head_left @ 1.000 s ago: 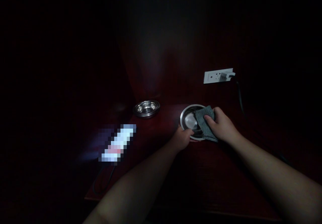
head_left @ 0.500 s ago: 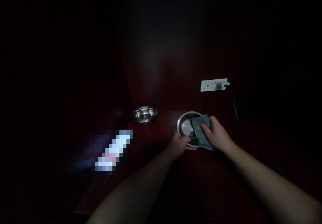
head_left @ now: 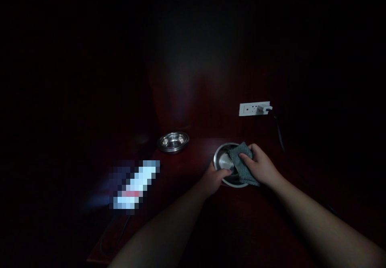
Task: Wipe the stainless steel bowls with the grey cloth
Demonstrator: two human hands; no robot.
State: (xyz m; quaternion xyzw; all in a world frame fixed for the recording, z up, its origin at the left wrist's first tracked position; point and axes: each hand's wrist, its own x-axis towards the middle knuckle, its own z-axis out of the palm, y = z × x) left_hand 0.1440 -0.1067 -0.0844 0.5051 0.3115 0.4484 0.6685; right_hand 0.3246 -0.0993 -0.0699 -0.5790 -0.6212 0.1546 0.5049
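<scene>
Your left hand (head_left: pixel 214 178) grips the near-left rim of the round stainless-steel bowl (head_left: pixel 224 161) on the dark red wooden table (head_left: pixel 187 167). Your right hand (head_left: pixel 259 166) clamps a grey checked cloth (head_left: pixel 241 161) against the bowl's right inside. A second steel bowl (head_left: pixel 173 141) sits far left.

cloth (head_left: pixel 238 158) in bowl (head_left: pixel 223 162), other bowl (head_left: pixel 173 142) left

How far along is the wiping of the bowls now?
In hand: the left hand grips the rim of a steel bowl while the right hand presses a grey cloth into it. A second bowl sits apart on the table; whether it is already wiped, the dim picture cannot tell.
</scene>
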